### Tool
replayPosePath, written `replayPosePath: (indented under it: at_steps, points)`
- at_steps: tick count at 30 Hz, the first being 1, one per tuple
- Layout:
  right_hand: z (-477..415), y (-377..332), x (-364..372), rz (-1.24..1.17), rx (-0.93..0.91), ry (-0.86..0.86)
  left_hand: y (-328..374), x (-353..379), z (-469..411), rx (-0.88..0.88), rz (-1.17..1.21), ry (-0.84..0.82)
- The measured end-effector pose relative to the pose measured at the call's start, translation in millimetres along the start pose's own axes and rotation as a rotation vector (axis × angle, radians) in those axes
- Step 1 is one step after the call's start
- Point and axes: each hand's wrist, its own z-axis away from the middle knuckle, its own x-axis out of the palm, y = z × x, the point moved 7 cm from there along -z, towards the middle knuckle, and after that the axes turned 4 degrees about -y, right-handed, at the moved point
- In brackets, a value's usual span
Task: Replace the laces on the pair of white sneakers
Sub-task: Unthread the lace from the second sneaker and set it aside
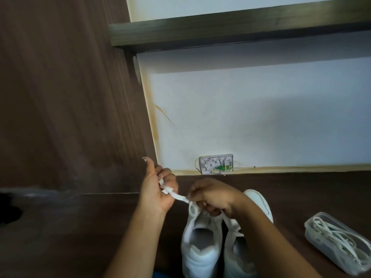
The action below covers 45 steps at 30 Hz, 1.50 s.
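Head view: left hand, right hand, both tight on lace.

We see a dark wood-grain surface meeting a white wall, a dark shelf above, and a small wall box at the wall's lower edge.

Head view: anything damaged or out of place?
Wall box at the foot of the wall looks coverless: its insides and loose yellowish wires show. A brown streak marks the wall up left of it.
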Motion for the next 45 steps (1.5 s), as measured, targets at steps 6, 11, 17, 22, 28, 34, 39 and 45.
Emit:
replayPosePath:
  at_steps: [6, 11, 17, 22, 28, 34, 39, 45]
  points:
    - [2, -34, -22, -0.531, -0.245, 0.142, -10, 4, 11, 0.123, -1.333, -0.149]
    - [-8, -22, -4, -0.463, -0.114, 0.119, 15, -16, 4, 0.131, -0.646, 0.018]
    - [-22, -9, 37, -0.236, 0.007, -0.033, 36, -20, 3, 0.088, 0.101, -0.031]
    - [-14, -31, 18, -0.482, -0.13, 0.05, 46, -15, 12, 0.217, -0.629, -0.04]
    - [-8, -54, 2, -0.451, -0.282, 0.231, 32, -19, 13, 0.198, -0.954, 0.006]
    - [-23, -27, 55, -0.011, -0.039, -0.048, 57, -34, 9, 0.07, -0.155, -0.016]
    - [-26, -58, 38, -0.654, -0.295, 0.042, 44, -39, 15, 0.1, -1.074, 0.074]
    - [-33, -29, 74, -0.026, -0.011, -0.13, 62, -61, 1, 0.042, -0.199, 0.102]
